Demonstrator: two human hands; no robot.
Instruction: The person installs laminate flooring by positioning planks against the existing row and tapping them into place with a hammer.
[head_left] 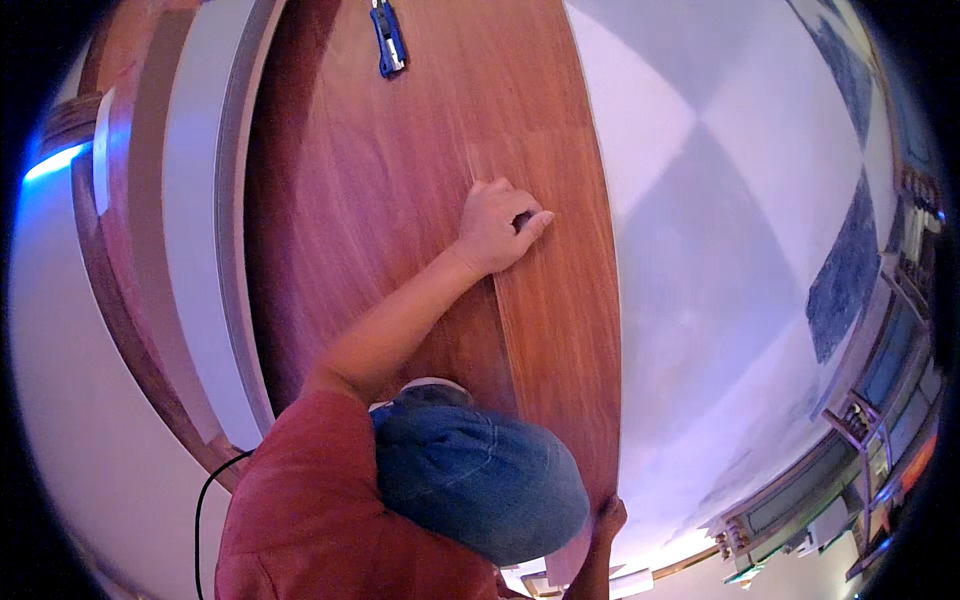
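Observation:
My left hand (503, 228) rests at the long seam of a reddish-brown wooden floor plank (560, 320). Its fingers curl in at the plank's inner edge, and the thumb sticks out over the face. Lower down, at the outer edge near its close end, my right hand (610, 518) is closed on the same plank; its fingertips are partly hidden. A blue utility knife (390, 40) with a silvery part lies on the wooden boards (370, 190) far ahead, apart from both hands. My bent knee in blue jeans (480, 470) covers part of the boards.
Right of the wood stretches a pale floor with grey diamond shapes (700, 220). A white and grey ledge (195, 200) runs along the left. Wooden chairs (860, 425) stand at the far right. A black cable (200, 510) hangs by my left side.

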